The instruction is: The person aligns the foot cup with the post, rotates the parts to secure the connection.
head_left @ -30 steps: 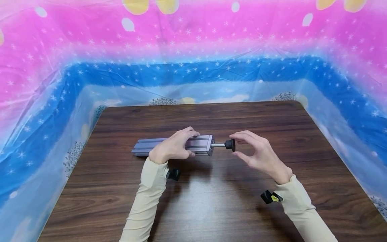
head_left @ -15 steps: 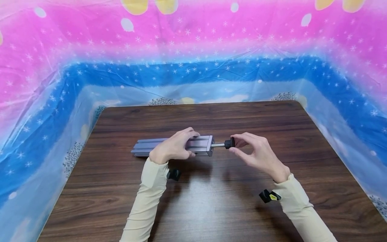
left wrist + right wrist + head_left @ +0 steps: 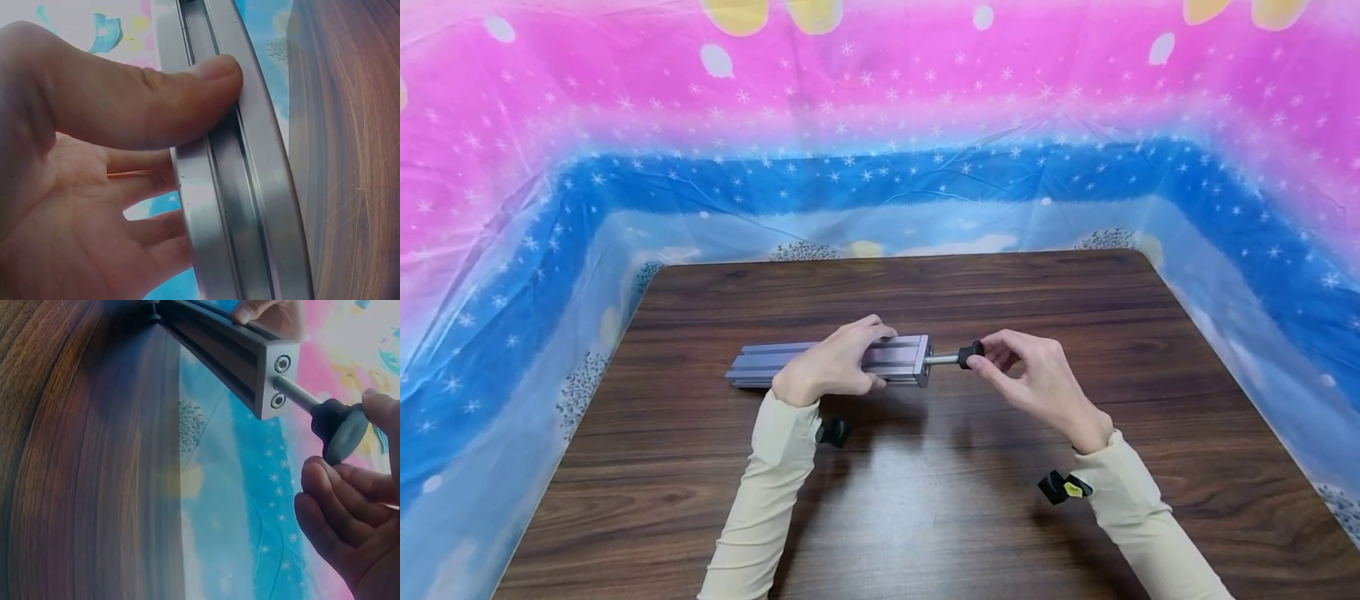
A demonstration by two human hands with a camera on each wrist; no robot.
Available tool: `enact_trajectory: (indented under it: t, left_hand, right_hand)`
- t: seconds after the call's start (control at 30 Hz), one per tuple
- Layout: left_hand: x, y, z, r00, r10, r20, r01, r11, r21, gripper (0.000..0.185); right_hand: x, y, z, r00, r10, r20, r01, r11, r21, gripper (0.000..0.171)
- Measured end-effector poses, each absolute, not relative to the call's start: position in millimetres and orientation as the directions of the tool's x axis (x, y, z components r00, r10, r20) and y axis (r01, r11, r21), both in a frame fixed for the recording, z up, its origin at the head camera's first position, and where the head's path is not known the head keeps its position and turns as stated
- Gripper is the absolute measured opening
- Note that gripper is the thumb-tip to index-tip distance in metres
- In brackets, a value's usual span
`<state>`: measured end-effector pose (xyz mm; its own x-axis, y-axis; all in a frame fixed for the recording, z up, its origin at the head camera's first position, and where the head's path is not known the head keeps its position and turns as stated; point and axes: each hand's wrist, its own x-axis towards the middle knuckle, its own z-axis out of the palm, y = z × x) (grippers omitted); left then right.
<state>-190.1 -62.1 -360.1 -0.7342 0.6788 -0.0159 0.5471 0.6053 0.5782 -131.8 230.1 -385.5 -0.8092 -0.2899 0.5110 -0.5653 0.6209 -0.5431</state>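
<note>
A silver aluminium profile with long slots lies crosswise above the table, its right end apparently raised. My left hand grips it from above, thumb along the near slot and fingers on the far side. On its right end is a plate with two socket-head screws. From that plate sticks the metal stem of a levelling foot with a black round base. My right hand pinches the base's rim between thumb and fingers.
The dark wood-grain table spreads all around the profile. A pink and blue patterned cloth hangs along the back and both sides. Small black devices are strapped at both wrists.
My right hand has moved slightly left, and its thumb and fingers have closed further round the foot's base, which now looks tilted differently. The left hand and the profile have stayed put.
</note>
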Motion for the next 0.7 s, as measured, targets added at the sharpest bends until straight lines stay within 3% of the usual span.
enact_trajectory:
  t: [0.1,0.43,0.7]
  left_hand:
    - [-189.8,-61.7,-359.7,-0.736,0.677,-0.013,0.549,0.608,0.574,0.062]
    - [-188.1,-62.2,-360.1,-0.740,0.672,-0.004,0.550,0.609,0.571,0.063]
    - [-188.9,-64.9,-359.7,-0.744,0.668,0.021,0.553,0.598,0.580,0.060]
  right_hand:
    - [-131.4,227.0,-385.4,-0.841,-0.248,0.481,-0.513,0.650,-0.561,0.009]
    - [-129.3,221.0,-383.4,-0.905,-0.161,0.393,-0.381,0.718,-0.583,0.030]
    - [-127.3,223.1,-380.7,-0.911,-0.181,0.371,-0.377,0.731,-0.569,0.035]
